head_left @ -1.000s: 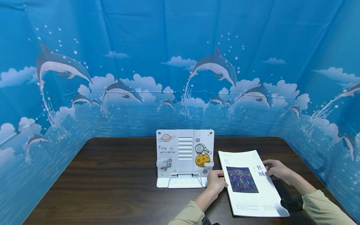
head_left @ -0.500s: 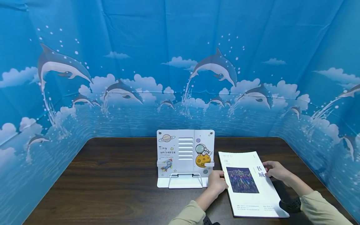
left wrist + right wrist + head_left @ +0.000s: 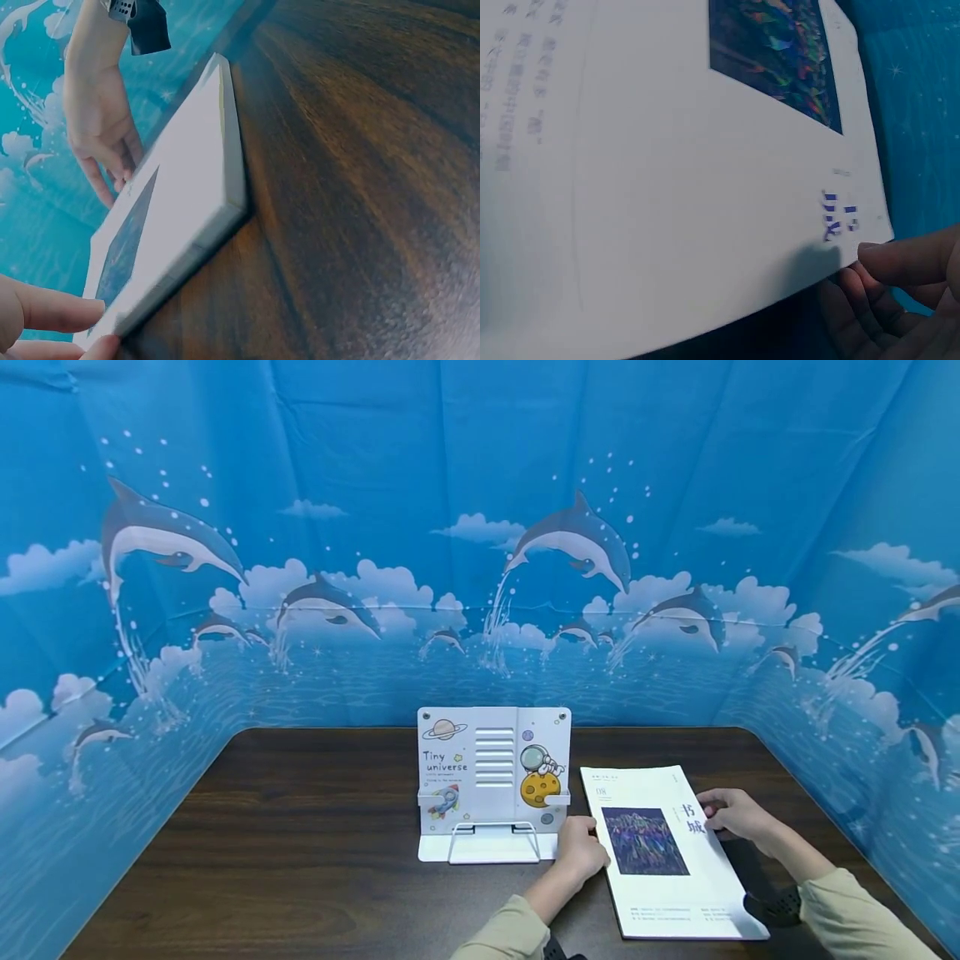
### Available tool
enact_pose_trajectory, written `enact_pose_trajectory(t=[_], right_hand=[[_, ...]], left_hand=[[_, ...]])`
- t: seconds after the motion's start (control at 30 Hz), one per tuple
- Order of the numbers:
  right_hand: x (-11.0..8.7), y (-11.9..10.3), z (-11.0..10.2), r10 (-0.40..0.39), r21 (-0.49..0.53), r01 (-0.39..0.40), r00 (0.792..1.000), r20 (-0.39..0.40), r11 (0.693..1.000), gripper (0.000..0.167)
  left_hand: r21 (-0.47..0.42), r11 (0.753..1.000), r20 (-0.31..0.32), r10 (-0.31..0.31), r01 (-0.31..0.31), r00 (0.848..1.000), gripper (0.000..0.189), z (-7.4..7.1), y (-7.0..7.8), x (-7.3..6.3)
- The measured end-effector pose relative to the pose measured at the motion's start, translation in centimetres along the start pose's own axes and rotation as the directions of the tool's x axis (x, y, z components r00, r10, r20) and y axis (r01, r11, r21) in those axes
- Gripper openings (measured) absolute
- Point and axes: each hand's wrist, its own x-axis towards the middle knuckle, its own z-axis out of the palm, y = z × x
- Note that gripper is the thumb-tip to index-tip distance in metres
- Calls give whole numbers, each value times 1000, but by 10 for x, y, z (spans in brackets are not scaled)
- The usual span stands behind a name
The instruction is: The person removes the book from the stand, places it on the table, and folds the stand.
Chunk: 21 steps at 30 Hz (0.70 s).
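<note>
Both hands are engaged with a single item, a white-covered magazine (image 3: 675, 852) headed 书城, which lies face up on the right part of the dark wood-grain surface (image 3: 300, 827), just beside a white metal book stand (image 3: 495, 760). The left hand (image 3: 579, 852) has its fingers bent in and pinches the left long edge near mid-length. The right hand (image 3: 738, 814) likewise pinches the right long edge, somewhat further up; the right wrist view shows its thumb (image 3: 892, 259) at the cover's margin and the other fingers curled beneath the edge. Neither hand is spread wide.

In this inspector's judgement, the opposed grips serve to share the weight and stop the limp pages from sagging or twisting. Holding at the margins leaves the title and the dark cover picture (image 3: 647, 842) uncovered. The dark gap below the right edge suggests that side is slightly raised; whether the whole magazine clears the surface cannot be told.

The book stand is upright, its plate presumably propped by the base for stability, its small front clips (image 3: 557, 800) apparently meant to restrain pages. Whether the left hand touches the stand's base cannot be determined. A dolphin-printed backdrop (image 3: 495, 443) encloses the surface.
</note>
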Motion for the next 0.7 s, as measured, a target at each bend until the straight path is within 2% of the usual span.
enact_pose_trajectory(t=[0.17,0.43,0.57,0.7], right_hand=[[-3,-10,-7,-31,15,31,1000,2,999,46],[-6,-23,-13,-42,12,42,999,17,999,51],[-9,-36,-12,-68,20,68,998,14,998,51],[-11,-49,-9,-97,27,96,995,16,995,51]], left_hand=[[-33,999,49,-36,37,998,48,-4,5,1],[-117,989,127,-79,94,989,48,-10,23,-1],[-129,988,196,-63,89,978,44,-24,36,-5],[-122,992,233,-14,43,972,41,-46,47,-8]])
